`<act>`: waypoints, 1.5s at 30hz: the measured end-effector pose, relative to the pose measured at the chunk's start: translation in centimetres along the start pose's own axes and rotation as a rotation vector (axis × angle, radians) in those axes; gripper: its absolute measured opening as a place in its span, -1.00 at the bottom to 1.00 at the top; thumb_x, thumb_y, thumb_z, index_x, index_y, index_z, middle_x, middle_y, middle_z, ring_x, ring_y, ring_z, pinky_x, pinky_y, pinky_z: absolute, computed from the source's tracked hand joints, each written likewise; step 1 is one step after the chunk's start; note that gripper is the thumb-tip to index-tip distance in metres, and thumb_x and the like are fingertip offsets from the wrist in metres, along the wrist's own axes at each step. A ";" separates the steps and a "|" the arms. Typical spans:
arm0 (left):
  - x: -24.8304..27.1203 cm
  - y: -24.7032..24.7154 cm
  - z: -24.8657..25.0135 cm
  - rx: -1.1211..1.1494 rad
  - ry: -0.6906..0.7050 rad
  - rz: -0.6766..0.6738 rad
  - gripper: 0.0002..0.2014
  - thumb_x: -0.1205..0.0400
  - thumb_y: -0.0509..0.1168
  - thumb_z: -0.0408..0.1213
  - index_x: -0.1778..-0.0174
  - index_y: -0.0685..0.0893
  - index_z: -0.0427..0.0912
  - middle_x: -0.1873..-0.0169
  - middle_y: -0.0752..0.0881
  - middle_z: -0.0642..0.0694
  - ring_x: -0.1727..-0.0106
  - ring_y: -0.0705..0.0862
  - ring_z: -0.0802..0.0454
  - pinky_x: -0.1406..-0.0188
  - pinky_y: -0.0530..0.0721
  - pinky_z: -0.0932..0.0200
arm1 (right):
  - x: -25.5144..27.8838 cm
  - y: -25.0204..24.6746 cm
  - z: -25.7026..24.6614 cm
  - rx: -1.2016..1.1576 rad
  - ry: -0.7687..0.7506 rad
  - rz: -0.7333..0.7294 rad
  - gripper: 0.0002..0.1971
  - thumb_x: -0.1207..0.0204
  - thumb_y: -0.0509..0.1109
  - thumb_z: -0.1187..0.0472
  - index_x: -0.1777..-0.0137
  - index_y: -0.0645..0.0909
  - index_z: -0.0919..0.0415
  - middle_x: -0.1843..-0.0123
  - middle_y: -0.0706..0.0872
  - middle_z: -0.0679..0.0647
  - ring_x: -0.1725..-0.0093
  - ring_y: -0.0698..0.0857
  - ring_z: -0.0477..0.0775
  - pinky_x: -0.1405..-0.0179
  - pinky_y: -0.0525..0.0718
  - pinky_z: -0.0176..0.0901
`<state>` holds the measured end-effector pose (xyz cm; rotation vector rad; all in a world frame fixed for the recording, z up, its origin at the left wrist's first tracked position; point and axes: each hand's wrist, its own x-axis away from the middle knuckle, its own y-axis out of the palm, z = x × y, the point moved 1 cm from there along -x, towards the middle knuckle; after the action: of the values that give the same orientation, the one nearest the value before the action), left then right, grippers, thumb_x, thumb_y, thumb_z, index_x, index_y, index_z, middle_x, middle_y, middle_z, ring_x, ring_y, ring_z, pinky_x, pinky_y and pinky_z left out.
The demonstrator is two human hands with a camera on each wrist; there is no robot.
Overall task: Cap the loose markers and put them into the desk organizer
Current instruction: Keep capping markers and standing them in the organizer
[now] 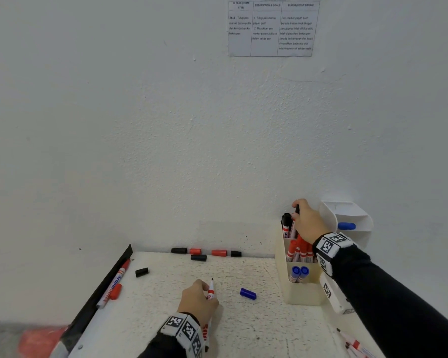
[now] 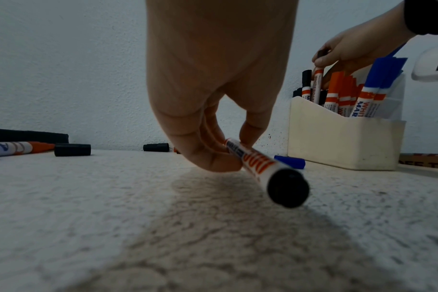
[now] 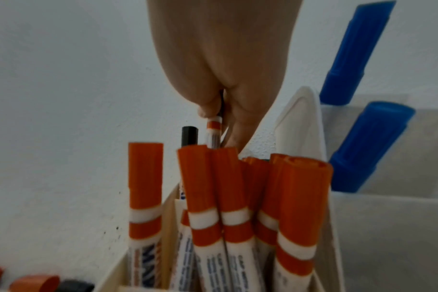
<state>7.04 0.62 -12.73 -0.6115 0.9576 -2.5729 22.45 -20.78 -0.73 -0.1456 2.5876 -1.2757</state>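
My left hand (image 1: 207,293) pinches an uncapped white marker (image 1: 211,290) low over the desk, its dark tip pointing toward the wall. In the left wrist view my thumb and fingers (image 2: 234,156) hold its barrel (image 2: 258,164), with the black rear end toward the camera. My right hand (image 1: 296,215) grips a black-capped marker (image 3: 214,130) by its top, upright in the rear compartment of the cream organizer (image 1: 300,293). Red-capped markers (image 3: 205,187) fill the middle compartment and blue-capped ones (image 1: 299,272) the front.
Loose black and red caps (image 1: 198,257) lie along the wall. Another black cap (image 1: 141,272) and a blue cap (image 1: 248,293) sit on the desk. A red marker (image 1: 114,282) with a red cap beside it lies at the left edge. More markers (image 1: 354,344) lie bottom right.
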 end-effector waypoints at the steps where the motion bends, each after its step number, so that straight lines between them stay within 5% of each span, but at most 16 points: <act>1: 0.1 0.1 0.1 -0.003 0.004 -0.004 -0.65 -0.60 0.28 -0.21 -0.30 0.46 -0.12 -0.25 0.62 -0.14 0.01 0.58 0.09 -0.01 0.57 0.30 | 0.0 -0.2 0.0 -0.009 0.011 0.009 -0.74 -0.68 0.06 0.33 -0.34 0.29 0.24 -0.04 0.63 0.23 0.20 0.54 0.01 0.46 0.40 -0.37; 5: 0.1 -0.1 0.1 -0.008 0.004 -0.005 -0.63 -0.59 0.30 -0.22 -0.31 0.47 -0.14 -0.25 0.62 -0.15 -0.01 0.58 0.07 -0.08 0.59 0.26 | -0.7 -1.9 -0.3 -0.062 0.001 0.243 -0.74 -0.68 0.06 0.27 -0.34 0.30 0.22 -0.12 0.68 0.28 0.08 0.65 0.21 0.08 0.63 -0.05; 11: 0.0 -0.5 0.0 -0.011 -0.004 0.013 -0.66 -0.59 0.29 -0.21 -0.28 0.47 -0.12 -0.21 0.63 -0.14 0.03 0.59 0.07 0.05 0.58 0.28 | -0.7 -5.2 -0.7 -0.259 -0.101 0.557 -0.69 -0.64 0.04 0.43 -0.36 0.35 0.35 -0.19 0.59 0.41 -0.18 0.60 0.34 0.08 0.40 -0.15; 17: 0.3 -0.1 0.1 -0.019 -0.006 -0.004 -0.65 -0.59 0.29 -0.20 -0.29 0.46 -0.12 -0.23 0.61 -0.14 0.03 0.58 0.09 0.04 0.56 0.31 | -0.1 -4.7 -0.1 -0.222 -0.063 0.418 -0.65 -0.61 -0.03 0.49 -0.36 0.33 0.34 -0.25 0.58 0.41 -0.25 0.59 0.26 0.06 0.40 -0.18; 20: 0.4 0.1 0.4 -0.017 0.000 -0.009 -0.65 -0.59 0.30 -0.21 -0.29 0.46 -0.11 -0.24 0.60 -0.14 0.03 0.58 0.09 0.06 0.55 0.32 | -0.5 -4.8 -0.1 -0.211 -0.085 0.349 -0.66 -0.62 -0.03 0.47 -0.35 0.32 0.30 -0.22 0.59 0.39 -0.08 0.58 0.16 0.15 0.44 -0.18; 24: 0.6 0.2 0.8 -0.025 0.009 -0.006 -0.65 -0.59 0.31 -0.19 -0.28 0.46 -0.10 -0.23 0.61 -0.12 0.02 0.58 0.10 0.01 0.57 0.32 | -0.8 -5.3 0.1 -0.221 -0.097 0.367 -0.73 -0.64 0.01 0.40 -0.30 0.34 0.29 -0.12 0.62 0.35 0.06 0.54 0.12 0.15 0.42 -0.14; 33: 0.8 0.1 0.5 -0.033 0.009 -0.001 -0.66 -0.59 0.29 -0.20 -0.28 0.48 -0.12 -0.22 0.62 -0.14 0.01 0.57 0.09 0.01 0.56 0.30 | -0.3 -4.5 0.5 -0.172 -0.183 0.314 -0.72 -0.65 -0.01 0.42 -0.29 0.37 0.27 -0.18 0.61 0.39 -0.04 0.55 0.05 0.24 0.44 -0.29; 39: 0.8 0.1 0.4 -0.024 0.007 0.000 -0.66 -0.59 0.28 -0.21 -0.28 0.48 -0.13 -0.21 0.62 -0.15 0.00 0.59 0.06 0.03 0.57 0.29 | -0.1 -5.4 0.8 -0.214 -0.177 0.382 -0.76 -0.64 0.02 0.44 -0.25 0.37 0.32 -0.05 0.58 0.25 0.11 0.64 0.26 0.44 0.42 -0.44; 45: 1.0 0.2 0.2 -0.025 0.000 0.000 -0.66 -0.59 0.30 -0.20 -0.27 0.49 -0.14 -0.21 0.62 -0.16 0.01 0.57 0.07 0.03 0.55 0.30 | -0.2 -3.7 1.6 -0.151 -0.174 0.313 -0.78 -0.65 0.07 0.42 -0.25 0.39 0.33 -0.12 0.63 0.37 0.09 0.55 0.07 0.37 0.43 -0.32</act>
<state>6.38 -0.10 -12.46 -0.6188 0.9916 -2.5643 22.98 -24.27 1.28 0.1127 2.4361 -0.9167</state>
